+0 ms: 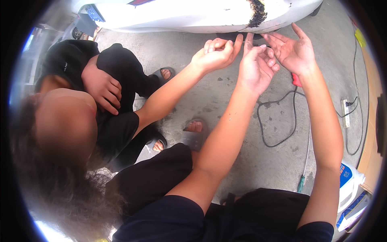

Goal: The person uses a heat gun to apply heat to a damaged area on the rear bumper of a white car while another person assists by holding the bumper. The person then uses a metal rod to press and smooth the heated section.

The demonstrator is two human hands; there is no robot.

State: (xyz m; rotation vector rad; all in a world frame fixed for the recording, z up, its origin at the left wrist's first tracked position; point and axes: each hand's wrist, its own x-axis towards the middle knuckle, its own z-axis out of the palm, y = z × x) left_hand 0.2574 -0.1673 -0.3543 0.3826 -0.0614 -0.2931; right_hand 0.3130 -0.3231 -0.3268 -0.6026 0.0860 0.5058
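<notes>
A white car bumper (181,18) spans the top of the view, with a dark, rough damaged patch (256,14) on it. My left hand (258,68) is palm up just under its lower edge. The index finger points up at that edge, the other fingers are loosely bent, and nothing shows in the hand. To its right, my right hand (296,50) is raised with fingers spread and empty, their tips by the bumper's underside. Whether the fingertips touch the bumper, I cannot tell. A co-worker's hand (217,52) points at the same edge from the left.
The co-worker squats at my left, another hand (102,88) on a knee. On the concrete floor lie a looped black cable (278,144), a red object (296,80), a green-handled screwdriver (301,183) and a power strip (346,113). A white jug (348,185) stands by my right elbow.
</notes>
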